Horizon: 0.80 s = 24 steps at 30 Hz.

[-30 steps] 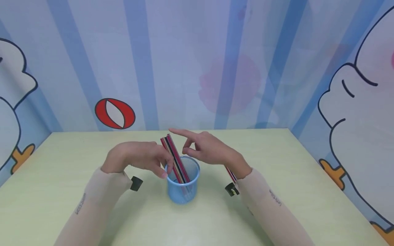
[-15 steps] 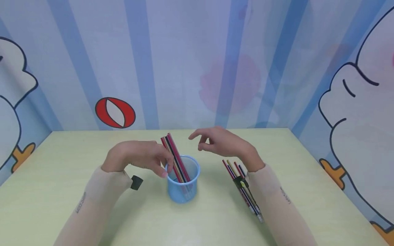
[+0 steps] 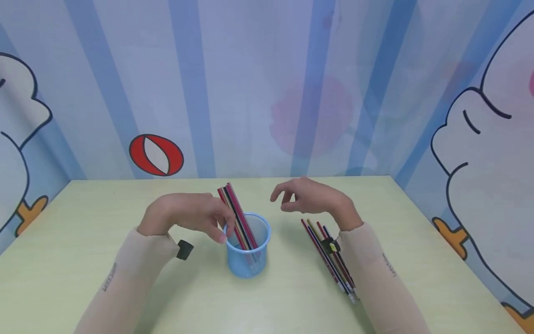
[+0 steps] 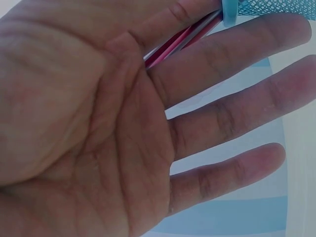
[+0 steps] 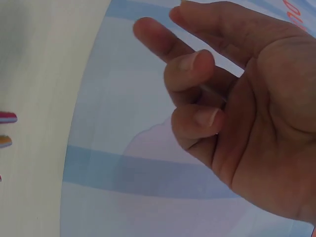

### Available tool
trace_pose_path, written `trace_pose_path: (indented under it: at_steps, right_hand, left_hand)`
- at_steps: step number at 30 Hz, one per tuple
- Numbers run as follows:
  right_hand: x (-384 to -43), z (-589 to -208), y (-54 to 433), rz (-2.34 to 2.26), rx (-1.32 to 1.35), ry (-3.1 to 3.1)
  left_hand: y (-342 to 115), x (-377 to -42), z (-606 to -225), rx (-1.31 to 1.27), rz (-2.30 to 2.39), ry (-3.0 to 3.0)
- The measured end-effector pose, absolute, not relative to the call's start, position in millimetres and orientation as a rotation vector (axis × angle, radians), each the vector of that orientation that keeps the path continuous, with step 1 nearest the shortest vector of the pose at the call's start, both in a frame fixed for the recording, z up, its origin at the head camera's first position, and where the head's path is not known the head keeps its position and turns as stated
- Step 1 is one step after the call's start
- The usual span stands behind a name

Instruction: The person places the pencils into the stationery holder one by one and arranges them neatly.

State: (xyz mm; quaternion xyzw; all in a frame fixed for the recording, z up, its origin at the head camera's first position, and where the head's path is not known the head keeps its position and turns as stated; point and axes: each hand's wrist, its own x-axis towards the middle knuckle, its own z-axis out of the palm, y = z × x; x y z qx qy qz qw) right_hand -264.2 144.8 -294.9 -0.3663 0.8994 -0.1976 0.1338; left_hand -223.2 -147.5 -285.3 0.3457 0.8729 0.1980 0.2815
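A light-blue mesh pencil cup (image 3: 246,264) stands upright on the table, and several red, black and gold pencils (image 3: 239,218) lean to the left inside it. At its left rim, my left hand (image 3: 189,211) pinches the cup between thumb and index finger. In the left wrist view, the other fingers (image 4: 232,111) extend straight past the rim (image 4: 230,12). My right hand (image 3: 310,195) hovers to the right of the cup with loosely bent fingers and nothing in them; the right wrist view shows its bare palm (image 5: 256,143). More pencils (image 3: 329,260) lie on the table, partly hidden by the right sleeve.
The pale yellow-green table (image 3: 283,297) ends at a back wall (image 3: 250,93) with blue stripes and a red-and-white ball picture (image 3: 156,155). Side walls carry cartoon figures. A dark wrist camera (image 3: 185,249) hangs under the left wrist, another (image 3: 331,246) under the right.
My right hand has moved right, away from the pencils in the cup, its index finger now more bent. The pencils on the table have come into view. The left hand stays at the rim.
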Motion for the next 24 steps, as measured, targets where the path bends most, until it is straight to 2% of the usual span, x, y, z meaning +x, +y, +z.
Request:
trace_pose_path:
  at_steps: [12, 24]
  right_hand:
    - [-270, -307, 155, -0.336, -0.707, 2.525]
    - [-283, -324, 155, -0.27, -0.634, 2.508]
  left_hand:
    - [-147, -221, -286, 0.899, 0.54, 2.345]
    - [-148, -223, -284, 0.947, 0.53, 2.34]
